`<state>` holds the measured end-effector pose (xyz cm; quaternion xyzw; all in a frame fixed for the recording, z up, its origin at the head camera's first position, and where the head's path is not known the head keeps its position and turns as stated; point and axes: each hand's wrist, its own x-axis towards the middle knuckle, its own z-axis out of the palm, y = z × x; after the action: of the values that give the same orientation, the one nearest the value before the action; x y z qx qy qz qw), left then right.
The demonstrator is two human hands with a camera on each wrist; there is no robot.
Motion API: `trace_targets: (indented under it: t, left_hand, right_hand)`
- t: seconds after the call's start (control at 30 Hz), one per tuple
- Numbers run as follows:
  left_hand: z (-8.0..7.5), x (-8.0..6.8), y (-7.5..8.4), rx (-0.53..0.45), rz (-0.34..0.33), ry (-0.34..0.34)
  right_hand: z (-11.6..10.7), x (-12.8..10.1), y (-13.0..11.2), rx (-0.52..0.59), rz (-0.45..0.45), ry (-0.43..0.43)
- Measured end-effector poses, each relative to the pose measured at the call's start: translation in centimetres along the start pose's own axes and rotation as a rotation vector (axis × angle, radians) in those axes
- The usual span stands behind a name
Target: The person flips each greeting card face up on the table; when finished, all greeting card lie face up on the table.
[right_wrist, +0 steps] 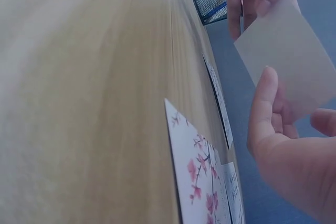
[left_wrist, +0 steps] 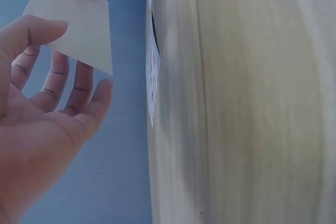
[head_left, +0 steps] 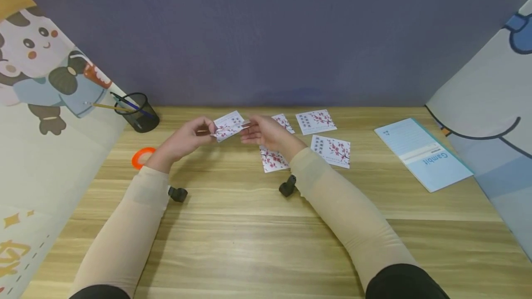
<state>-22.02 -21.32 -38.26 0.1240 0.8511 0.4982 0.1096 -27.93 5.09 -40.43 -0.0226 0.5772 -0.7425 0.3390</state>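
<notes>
Between both hands, raised over the table, is a thin square card [left_wrist: 84,30] whose plain pale underside shows in both wrist views; the head view catches it nearly edge-on. My left hand [head_left: 187,140] pinches one side, its thumb [left_wrist: 44,29] on the plain face and its fingers behind. At the other side, my right hand [head_left: 268,133] holds it with one finger [right_wrist: 264,95] over the plain face and others behind. A blossom-printed card [head_left: 230,118] lies below, partly covered by the held one in the head view.
Several more blossom cards [head_left: 331,151] lie around and under the right forearm. At the left are an orange tape roll [head_left: 136,158] and a black mesh pen cup [head_left: 147,116]. A light blue notebook [head_left: 415,151] lies at the right. A dark wall [head_left: 266,36] bounds the back.
</notes>
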Motion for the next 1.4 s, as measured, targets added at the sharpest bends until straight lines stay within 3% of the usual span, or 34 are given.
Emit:
trace_targets:
  t: [0.7,1.07,1.4]
  left_hand:
    - [0.3,-0.2,-0.5,-0.059,0.029,0.0]
    - [0.6,0.0,-0.5,-0.06,-0.064,-0.03]
    - [0.8,0.0,-0.3,-0.129,-0.092,0.014]
  right_hand:
    - [-0.3,0.1,0.7,0.028,0.042,0.071]
    - [-0.6,0.1,1.1,-0.035,0.026,0.061]
    - [-0.9,0.3,1.1,-0.062,0.048,0.061]
